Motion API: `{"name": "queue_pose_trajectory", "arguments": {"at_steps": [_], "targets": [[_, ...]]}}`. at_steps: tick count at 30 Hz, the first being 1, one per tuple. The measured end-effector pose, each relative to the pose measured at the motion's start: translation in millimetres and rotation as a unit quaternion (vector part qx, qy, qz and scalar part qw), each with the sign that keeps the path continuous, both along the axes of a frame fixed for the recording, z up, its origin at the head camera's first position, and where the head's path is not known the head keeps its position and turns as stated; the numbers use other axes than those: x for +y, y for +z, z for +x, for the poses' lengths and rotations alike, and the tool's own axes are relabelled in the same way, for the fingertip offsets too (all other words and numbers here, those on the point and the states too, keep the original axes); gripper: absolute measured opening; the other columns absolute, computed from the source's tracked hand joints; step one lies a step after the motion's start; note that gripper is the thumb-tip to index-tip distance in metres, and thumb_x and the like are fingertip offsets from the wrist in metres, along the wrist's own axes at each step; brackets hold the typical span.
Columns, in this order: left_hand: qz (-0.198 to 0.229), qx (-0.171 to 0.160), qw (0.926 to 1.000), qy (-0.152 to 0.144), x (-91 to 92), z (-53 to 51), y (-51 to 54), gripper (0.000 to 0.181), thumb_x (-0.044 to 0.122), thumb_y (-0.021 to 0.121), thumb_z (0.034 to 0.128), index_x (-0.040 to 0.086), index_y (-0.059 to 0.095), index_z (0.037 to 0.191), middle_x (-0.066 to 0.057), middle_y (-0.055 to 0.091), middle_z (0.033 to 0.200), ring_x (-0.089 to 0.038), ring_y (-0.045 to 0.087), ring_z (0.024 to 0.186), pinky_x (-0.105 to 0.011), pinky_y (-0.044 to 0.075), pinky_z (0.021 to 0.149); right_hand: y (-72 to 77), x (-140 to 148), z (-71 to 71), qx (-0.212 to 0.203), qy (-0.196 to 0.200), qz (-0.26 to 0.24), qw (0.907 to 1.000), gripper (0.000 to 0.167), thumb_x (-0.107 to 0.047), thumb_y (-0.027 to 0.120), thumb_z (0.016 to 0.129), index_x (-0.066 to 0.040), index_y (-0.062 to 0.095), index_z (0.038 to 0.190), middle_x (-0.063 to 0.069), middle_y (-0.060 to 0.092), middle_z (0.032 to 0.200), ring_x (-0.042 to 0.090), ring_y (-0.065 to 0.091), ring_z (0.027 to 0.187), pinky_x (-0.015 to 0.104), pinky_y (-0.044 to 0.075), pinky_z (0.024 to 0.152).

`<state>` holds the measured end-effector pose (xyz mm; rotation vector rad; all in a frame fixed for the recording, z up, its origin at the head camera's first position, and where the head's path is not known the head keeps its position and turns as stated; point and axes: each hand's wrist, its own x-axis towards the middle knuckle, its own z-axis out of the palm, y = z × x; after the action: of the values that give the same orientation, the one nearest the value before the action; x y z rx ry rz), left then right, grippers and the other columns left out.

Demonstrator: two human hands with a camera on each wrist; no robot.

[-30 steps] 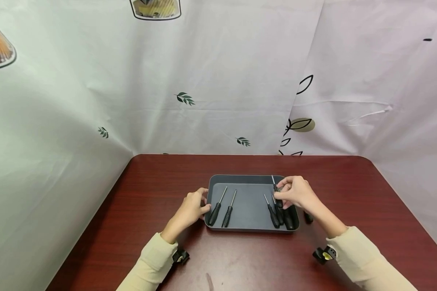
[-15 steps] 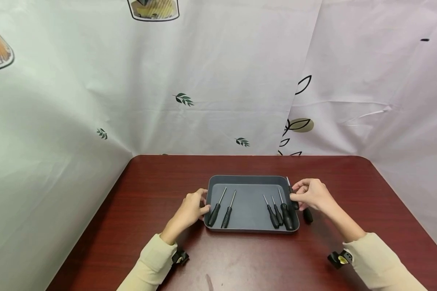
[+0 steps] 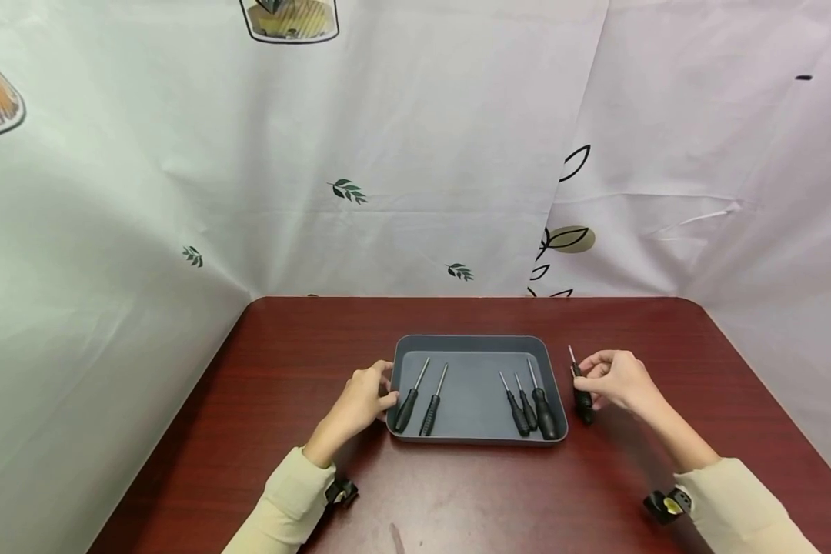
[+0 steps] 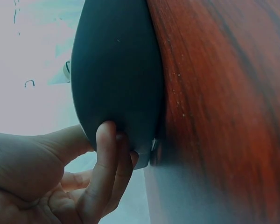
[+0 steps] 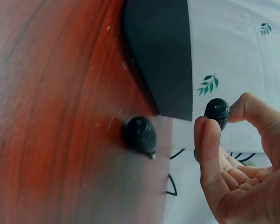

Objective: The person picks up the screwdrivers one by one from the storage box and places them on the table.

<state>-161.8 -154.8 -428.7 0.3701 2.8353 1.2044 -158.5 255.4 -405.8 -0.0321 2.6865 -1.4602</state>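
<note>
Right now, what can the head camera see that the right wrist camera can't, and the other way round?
Only the head view shows the inside of the gray tray, with five screwdrivers in it, and the left hand holding its edge.

Only the right wrist view shows the gap between the held screwdriver and the black handle on the table; from the head they overlap.

Both show the right hand pinching that screwdriver, part of the tray, the reddish-brown table and the leaf-print cloth.
</note>
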Motion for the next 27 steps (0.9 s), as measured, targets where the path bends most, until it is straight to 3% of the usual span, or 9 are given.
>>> {"name": "queue_pose_trajectory", "arguments": {"at_steps": [12, 27], "targets": [[0.003, -0.002, 1.0, -0.005, -0.1, 0.1, -1.3, 0.047, -0.006, 0.07, 0.0868, -0.01, 0.053, 0.13, -0.011, 0.065, 0.085, -0.014, 0.062, 0.047, -0.025, 0.054, 0.044, -16.3, 20.1, 3.1, 0.004, -0.017, 0.022, 0.9996, 0.028, -0.003, 0.076, 0.08, 0.013, 0.062, 0.097, 0.005, 0.062, 0.067, 0.024, 0.063, 0.049, 0.038, 0.059, 0.048], [0.005, 0.002, 1.0, -0.005, -0.2, -1.0, -1.4, 0.047, -0.006, 0.071, 0.0865, -0.01, 0.053, 0.13, -0.01, 0.065, 0.083, -0.014, 0.062, 0.047, -0.025, 0.054, 0.043, -33.2, 35.5, 5.1, 0.009, -0.021, 0.085, 0.9961, 0.026, -0.008, 0.078, 0.079, 0.008, 0.061, 0.091, 0.003, 0.059, 0.063, 0.023, 0.063, 0.047, 0.034, 0.057, 0.046]]}}
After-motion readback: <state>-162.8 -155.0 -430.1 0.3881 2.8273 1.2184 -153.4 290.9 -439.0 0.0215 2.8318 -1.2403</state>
